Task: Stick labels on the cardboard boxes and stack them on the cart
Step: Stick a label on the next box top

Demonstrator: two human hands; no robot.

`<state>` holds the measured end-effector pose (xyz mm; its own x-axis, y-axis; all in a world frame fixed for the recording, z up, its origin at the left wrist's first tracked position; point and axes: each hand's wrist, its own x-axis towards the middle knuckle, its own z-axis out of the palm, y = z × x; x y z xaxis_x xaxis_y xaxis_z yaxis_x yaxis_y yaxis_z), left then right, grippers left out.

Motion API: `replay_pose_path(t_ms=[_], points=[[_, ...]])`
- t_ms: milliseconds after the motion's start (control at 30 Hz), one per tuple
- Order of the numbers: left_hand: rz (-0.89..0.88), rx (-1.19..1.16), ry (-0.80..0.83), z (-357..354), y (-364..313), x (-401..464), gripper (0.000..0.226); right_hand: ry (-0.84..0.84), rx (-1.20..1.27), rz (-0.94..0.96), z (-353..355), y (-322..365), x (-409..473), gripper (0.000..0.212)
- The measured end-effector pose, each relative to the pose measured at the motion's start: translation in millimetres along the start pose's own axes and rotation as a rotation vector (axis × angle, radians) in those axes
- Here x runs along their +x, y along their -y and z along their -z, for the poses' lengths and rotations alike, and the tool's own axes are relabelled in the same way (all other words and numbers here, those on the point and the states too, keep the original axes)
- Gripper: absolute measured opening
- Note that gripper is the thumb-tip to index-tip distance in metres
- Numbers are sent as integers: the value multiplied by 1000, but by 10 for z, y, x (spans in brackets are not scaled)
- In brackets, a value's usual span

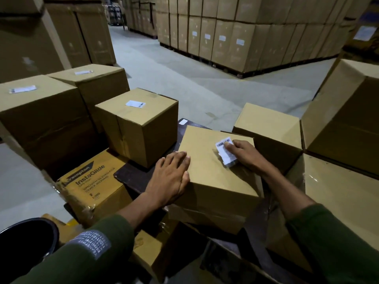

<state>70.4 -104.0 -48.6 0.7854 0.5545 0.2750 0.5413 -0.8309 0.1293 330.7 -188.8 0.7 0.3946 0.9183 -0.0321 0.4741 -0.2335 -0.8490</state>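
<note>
A plain cardboard box (213, 171) sits in front of me on a dark surface (133, 179). My left hand (171, 179) lies flat against its left edge, fingers straight. My right hand (244, 154) rests on the box top and grips a small stack of white barcode labels (225, 152) against it. A labelled box (139, 124) stands on the same surface behind left, its white label (135, 103) on top.
Two more labelled boxes (41, 111) stand at the left, a printed yellow box (96, 187) below them. Plain boxes (268, 128) and a big carton (346, 119) crowd the right. A black round bin (26, 240) is at lower left. Pallet stacks (246, 33) line the grey floor.
</note>
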Motion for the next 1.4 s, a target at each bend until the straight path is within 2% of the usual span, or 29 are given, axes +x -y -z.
replay_pose_path(t_ms=[67,167,300,433,533,667,767,933,1000,1100,1200,1333,1400], points=[[-1,3,0,2,14,5,60,27,-4,-2,-158,97,124,44],[-7,6,-1,-29,36,2,59,82,-65,35,-294,120,20,39],[-19,-18,-44,-45,42,26,54,102,-99,45,-162,-27,-285,41],[-37,-39,-68,-68,54,32,50,-8,-85,1,3,-65,-135,43],[-36,-63,-71,-76,81,44,48,-101,-28,-41,-173,73,59,40],[-42,-80,-98,-87,87,30,45,-11,33,-52,-400,194,-81,42],[-42,-90,-108,-88,53,18,42,32,40,-67,-335,193,-391,35],[-26,-119,-89,-76,57,27,40,-84,-71,-104,-56,118,-355,44],[-17,-114,-60,-49,53,27,43,-137,-106,-120,-103,148,-170,45],[-18,-104,-21,-1,45,9,43,-118,-103,-84,-334,279,16,44],[-28,-84,16,35,46,-18,44,-63,70,-98,-543,477,-45,42],[-42,-93,106,105,117,-70,57,-153,432,-183,-647,566,-227,34],[-40,-48,109,121,205,-162,69,-220,531,-240,-688,606,-267,32]])
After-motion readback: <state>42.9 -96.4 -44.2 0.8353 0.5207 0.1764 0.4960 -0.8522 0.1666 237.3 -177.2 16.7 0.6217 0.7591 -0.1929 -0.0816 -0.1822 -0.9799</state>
